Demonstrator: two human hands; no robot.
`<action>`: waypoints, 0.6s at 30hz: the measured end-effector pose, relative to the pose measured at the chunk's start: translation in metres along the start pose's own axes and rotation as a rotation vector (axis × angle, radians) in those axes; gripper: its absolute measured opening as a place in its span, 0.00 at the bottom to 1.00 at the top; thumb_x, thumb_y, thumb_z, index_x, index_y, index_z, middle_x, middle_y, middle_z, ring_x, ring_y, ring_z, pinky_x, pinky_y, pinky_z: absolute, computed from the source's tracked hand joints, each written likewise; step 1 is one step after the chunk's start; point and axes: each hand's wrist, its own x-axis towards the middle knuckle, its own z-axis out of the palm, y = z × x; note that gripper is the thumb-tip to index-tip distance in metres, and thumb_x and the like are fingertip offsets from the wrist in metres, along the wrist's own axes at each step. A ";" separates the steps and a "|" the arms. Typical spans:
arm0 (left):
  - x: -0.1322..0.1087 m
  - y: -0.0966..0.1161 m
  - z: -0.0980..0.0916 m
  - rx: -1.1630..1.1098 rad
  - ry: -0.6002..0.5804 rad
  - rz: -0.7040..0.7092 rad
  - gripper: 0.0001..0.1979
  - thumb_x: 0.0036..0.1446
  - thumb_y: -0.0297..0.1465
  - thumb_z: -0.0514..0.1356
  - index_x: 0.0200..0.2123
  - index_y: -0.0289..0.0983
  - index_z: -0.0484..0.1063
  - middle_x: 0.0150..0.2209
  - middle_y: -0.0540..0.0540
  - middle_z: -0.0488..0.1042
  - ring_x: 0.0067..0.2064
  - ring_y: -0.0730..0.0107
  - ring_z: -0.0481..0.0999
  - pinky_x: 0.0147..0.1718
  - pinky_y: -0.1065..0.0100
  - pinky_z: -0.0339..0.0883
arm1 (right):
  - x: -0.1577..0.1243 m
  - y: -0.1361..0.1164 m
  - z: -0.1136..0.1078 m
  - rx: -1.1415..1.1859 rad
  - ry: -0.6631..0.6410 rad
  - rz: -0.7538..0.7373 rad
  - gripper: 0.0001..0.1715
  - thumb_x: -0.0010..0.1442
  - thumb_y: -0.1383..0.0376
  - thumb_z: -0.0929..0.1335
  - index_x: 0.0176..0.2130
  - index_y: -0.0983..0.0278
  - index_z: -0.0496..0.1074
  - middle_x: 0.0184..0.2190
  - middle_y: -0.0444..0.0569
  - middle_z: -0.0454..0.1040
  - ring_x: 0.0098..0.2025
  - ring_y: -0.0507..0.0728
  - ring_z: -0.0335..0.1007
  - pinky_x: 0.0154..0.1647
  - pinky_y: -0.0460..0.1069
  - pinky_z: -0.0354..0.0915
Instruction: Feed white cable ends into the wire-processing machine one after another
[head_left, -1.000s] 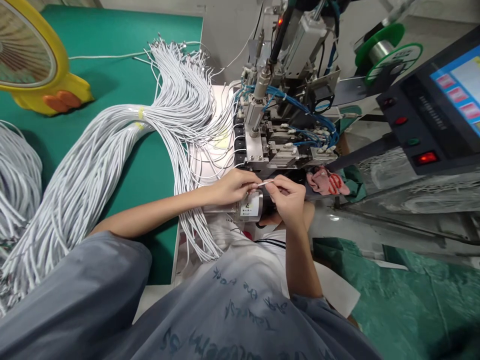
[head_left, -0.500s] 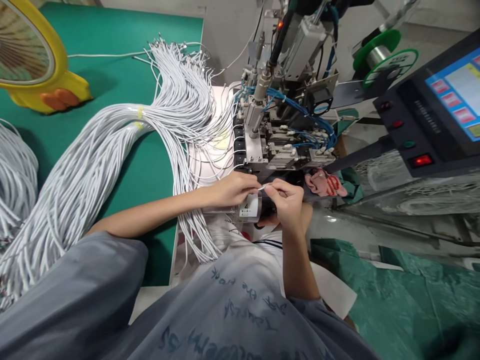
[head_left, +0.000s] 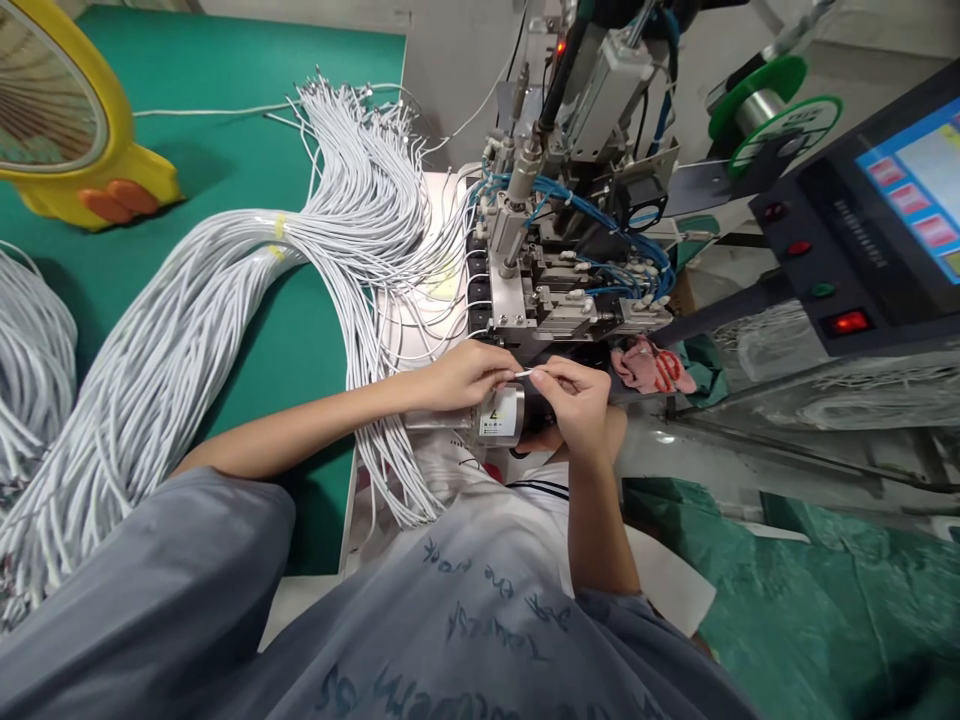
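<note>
My left hand (head_left: 466,374) and my right hand (head_left: 576,398) meet just in front of a wire-processing machine (head_left: 570,250). Both pinch the end of one thin white wire (head_left: 527,372) that spans the small gap between their fingertips. Under the hands sits a silver cylinder with a yellow warning label (head_left: 501,415). A big fanned bundle of white wires (head_left: 247,300) lies on the green mat (head_left: 225,170) to the left of my left forearm, its ends reaching toward the machine.
A control panel with a touch screen and a lit red switch (head_left: 847,322) stands at the right. A green wire spool (head_left: 772,110) sits behind the machine. A yellow fan (head_left: 67,120) is at the far left. Green sheeting (head_left: 810,600) covers the lower right.
The hands have barely shifted; the wire end stays pinched between them in front of the machine. The view has moved slightly.
</note>
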 end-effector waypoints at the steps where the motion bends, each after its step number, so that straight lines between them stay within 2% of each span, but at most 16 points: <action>1: 0.000 -0.001 0.001 -0.014 0.045 0.013 0.10 0.59 0.24 0.53 0.35 0.33 0.75 0.30 0.46 0.74 0.30 0.75 0.71 0.31 0.74 0.64 | -0.001 0.001 0.002 0.007 0.027 -0.010 0.09 0.50 0.66 0.70 0.21 0.65 0.73 0.17 0.40 0.59 0.21 0.48 0.51 0.21 0.46 0.48; 4: -0.001 -0.001 0.003 -0.066 0.141 0.060 0.08 0.59 0.28 0.57 0.36 0.33 0.77 0.33 0.44 0.76 0.35 0.73 0.74 0.35 0.72 0.66 | -0.004 0.004 0.009 0.028 0.083 -0.030 0.08 0.50 0.66 0.70 0.21 0.65 0.74 0.17 0.41 0.60 0.21 0.48 0.53 0.22 0.46 0.50; 10: -0.003 -0.001 0.009 -0.106 0.219 0.017 0.06 0.55 0.31 0.62 0.30 0.34 0.76 0.26 0.48 0.72 0.27 0.76 0.70 0.28 0.73 0.64 | -0.008 0.008 0.021 0.102 0.135 -0.056 0.10 0.52 0.64 0.69 0.22 0.64 0.74 0.19 0.43 0.65 0.24 0.51 0.60 0.26 0.48 0.56; 16: -0.004 0.000 0.005 0.049 0.158 0.085 0.07 0.58 0.27 0.57 0.30 0.34 0.75 0.26 0.47 0.70 0.28 0.75 0.68 0.27 0.73 0.62 | -0.002 -0.002 0.006 -0.037 -0.059 -0.026 0.10 0.52 0.65 0.69 0.21 0.65 0.73 0.19 0.43 0.63 0.22 0.49 0.55 0.22 0.46 0.51; 18: -0.004 0.002 0.007 0.090 0.173 0.072 0.07 0.57 0.27 0.57 0.29 0.34 0.74 0.26 0.48 0.69 0.28 0.75 0.68 0.27 0.73 0.61 | -0.001 -0.002 0.005 -0.067 -0.066 -0.043 0.12 0.52 0.64 0.69 0.20 0.65 0.72 0.17 0.42 0.61 0.21 0.49 0.53 0.21 0.47 0.50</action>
